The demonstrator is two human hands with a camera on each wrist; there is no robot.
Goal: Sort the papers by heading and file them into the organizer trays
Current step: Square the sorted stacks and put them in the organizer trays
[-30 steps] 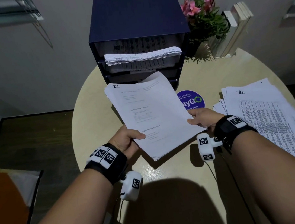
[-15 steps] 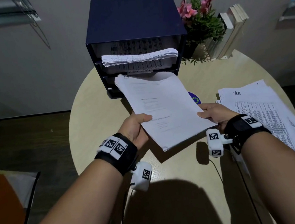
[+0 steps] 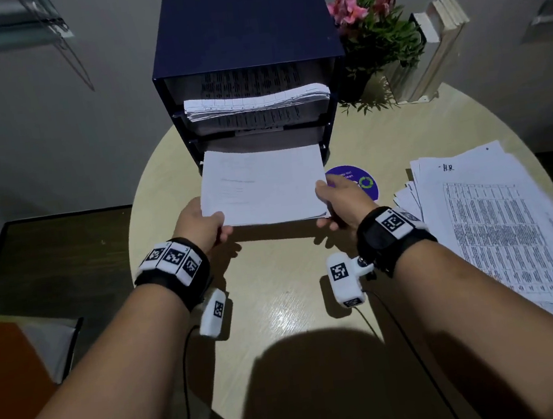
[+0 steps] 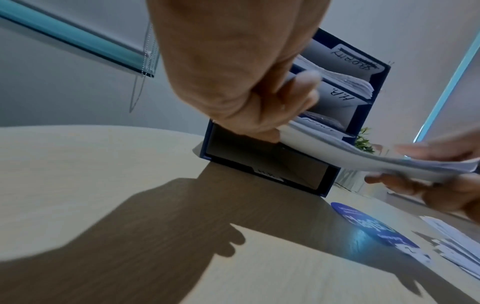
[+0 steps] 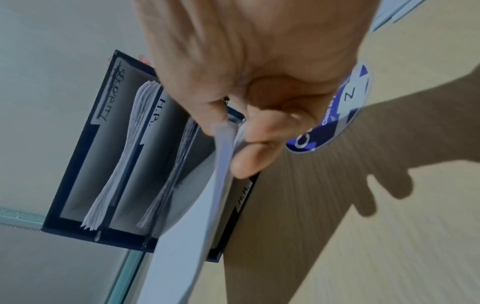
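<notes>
I hold a stack of white papers (image 3: 265, 186) flat in front of the dark blue organizer (image 3: 245, 40), its far edge inside one of the lower trays. My left hand (image 3: 201, 228) pinches the stack's near left corner, and my right hand (image 3: 339, 202) grips the near right corner. The left wrist view shows the left hand (image 4: 259, 107) holding the sagging stack (image 4: 363, 158) with the right hand (image 4: 441, 185) at its far end. In the right wrist view fingers (image 5: 249, 144) clamp the stack's edge (image 5: 221, 164). An upper tray holds a paper pile (image 3: 256, 101). Tray labels read "H.R." (image 5: 161, 111).
A loose pile of papers headed "H.R." (image 3: 498, 229) lies on the right of the round beige table (image 3: 280, 312). A purple round sticker (image 3: 365, 185) sits beside the organizer. A pink-flowered plant (image 3: 375, 29) and books (image 3: 438, 42) stand at the back right.
Both hands have swung the stack from a tilted position to level and square, and pushed it forward so its far edge has entered a lower tray.
</notes>
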